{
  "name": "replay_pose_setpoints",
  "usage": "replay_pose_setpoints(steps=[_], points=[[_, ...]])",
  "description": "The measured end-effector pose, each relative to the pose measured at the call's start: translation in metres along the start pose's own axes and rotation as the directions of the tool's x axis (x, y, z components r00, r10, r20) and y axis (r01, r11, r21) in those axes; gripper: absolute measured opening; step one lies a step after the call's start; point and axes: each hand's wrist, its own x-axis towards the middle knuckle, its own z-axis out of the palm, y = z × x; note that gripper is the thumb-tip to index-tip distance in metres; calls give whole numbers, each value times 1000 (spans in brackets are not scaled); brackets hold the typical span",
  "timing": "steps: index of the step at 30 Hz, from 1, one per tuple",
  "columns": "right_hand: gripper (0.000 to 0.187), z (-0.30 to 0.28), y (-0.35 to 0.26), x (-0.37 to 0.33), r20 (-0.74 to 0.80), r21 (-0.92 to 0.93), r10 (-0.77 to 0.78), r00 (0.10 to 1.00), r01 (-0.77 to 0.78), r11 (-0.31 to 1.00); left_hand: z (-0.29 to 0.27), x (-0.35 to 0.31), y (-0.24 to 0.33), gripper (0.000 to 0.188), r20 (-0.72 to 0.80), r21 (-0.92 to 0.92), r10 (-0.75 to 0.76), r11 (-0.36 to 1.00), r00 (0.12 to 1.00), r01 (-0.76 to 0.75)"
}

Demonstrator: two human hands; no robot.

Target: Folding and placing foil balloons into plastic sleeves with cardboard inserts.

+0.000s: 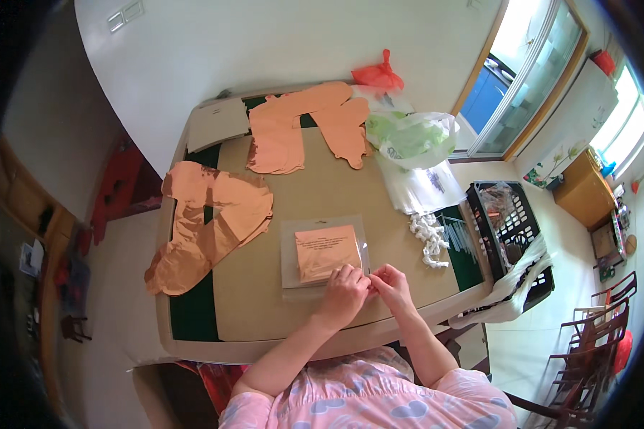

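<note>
A clear plastic bag with a hang hole at its top lies flat near the table's front. Inside or on top of it is a folded rose-gold foil packet with dark print. My left hand rests over the lower right corner of the bag, its fingers curled in. Close beside it, my right hand is closed in a pinch. The fingertips of both hands meet at the bag's right edge, and what they grip is too small to tell.
Large rose-gold foil balloons lie flat on the left, with more foil balloons at the back. A stack of grey cards, a green-white plastic bag, white ribbon and clear straws surround the brown board. Right of the table stands a black crate.
</note>
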Motion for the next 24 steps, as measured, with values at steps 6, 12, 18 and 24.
replay_pose_setpoints(steps=[6,12,18,24], points=[[8,1,-2,-7,37,-4,-81,996,81,997,4,0,3,10,86,53,-28,998,996,23],[8,-18,6,3,-39,12,-10,999,11,1000,-4,-23,-10,14,38,-158,-194,968,980,197],[10,-9,-2,-6,34,79,40,999,-43,996,-44,-19,-16,11,26,-189,-222,956,975,222],[9,8,-2,-7,14,-69,-96,995,96,993,-8,0,-5,13,53,-11,-24,1000,998,24]])
